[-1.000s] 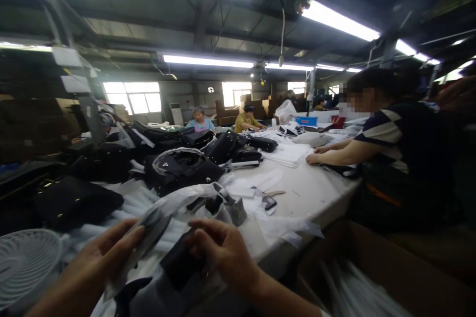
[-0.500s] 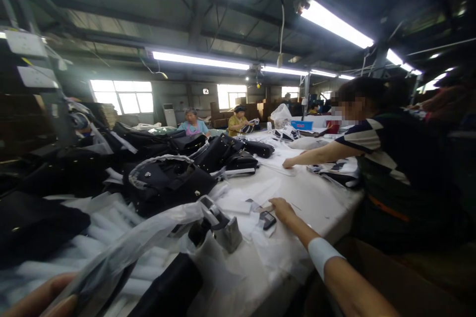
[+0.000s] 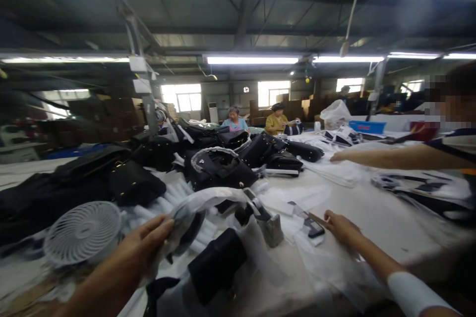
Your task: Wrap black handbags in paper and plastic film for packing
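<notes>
At the near edge of the table [image 3: 372, 210], the black bag [image 3: 217, 267] could tip because the left hand [image 3: 150, 242] pinches just its wrapped handle [image 3: 215, 193], and farther in, the right hand [image 3: 342, 229], maybe pinching the brown strip [image 3: 316, 219] (I can't tell), could bump the dark gadget [image 3: 315, 230].

A wrapped black bag [image 3: 217, 265] blocks the middle; bare tabletop [image 3: 388, 218] lies rightward.

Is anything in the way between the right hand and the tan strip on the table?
Nothing visible stands between the right hand and the tan strip; its fingertips are right at the strip's end, though whether they hold it is unclear. The small dark device lies beside the strip.
</notes>
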Demonstrator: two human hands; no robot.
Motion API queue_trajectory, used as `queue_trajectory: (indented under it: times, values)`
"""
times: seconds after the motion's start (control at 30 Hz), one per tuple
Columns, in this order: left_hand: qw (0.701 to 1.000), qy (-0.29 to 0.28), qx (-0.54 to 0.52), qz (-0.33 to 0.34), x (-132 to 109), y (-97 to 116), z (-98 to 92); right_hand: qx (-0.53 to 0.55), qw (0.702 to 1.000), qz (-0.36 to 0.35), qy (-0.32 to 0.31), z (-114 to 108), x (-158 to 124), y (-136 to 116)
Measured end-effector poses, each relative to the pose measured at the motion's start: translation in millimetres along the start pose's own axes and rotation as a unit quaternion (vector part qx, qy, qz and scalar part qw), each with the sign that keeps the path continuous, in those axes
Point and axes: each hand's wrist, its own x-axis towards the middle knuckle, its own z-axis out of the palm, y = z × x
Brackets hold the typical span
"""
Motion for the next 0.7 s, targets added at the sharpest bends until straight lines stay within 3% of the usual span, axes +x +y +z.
queue_trajectory:
  times: [0.13,0.23,0.3,0.37,0.47,0.57,0.7]
  values:
    - [0.998,-0.063,-0.029,0.001,-7,9,2.7,0.091,0.993,-0.019,0.071,-18,-22,-30]
    - [0.997,-0.076,-0.010,-0.002,-11,11,0.8,0.172,0.978,-0.079,0.082,-31,-57,-83]
    - [0.997,-0.077,0.001,0.008,-12,11,0.4,0.229,0.962,-0.140,0.044,-39,-94,-132]
    - [0.996,-0.083,0.013,0.013,-14,10,1.3,0.341,0.911,-0.226,-0.062,-45,-136,-184]
    - [0.995,-0.088,0.027,0.027,-17,9,4.5,0.428,0.858,-0.243,-0.148,-45,-188,-253]
    - [0.993,-0.102,0.046,0.045,-22,9,7.8,0.478,0.830,-0.236,-0.162,-36,-213,-296]
    - [0.986,-0.122,0.093,0.071,-29,9,10.3,0.553,0.788,-0.213,-0.168,-24,-220,-326]
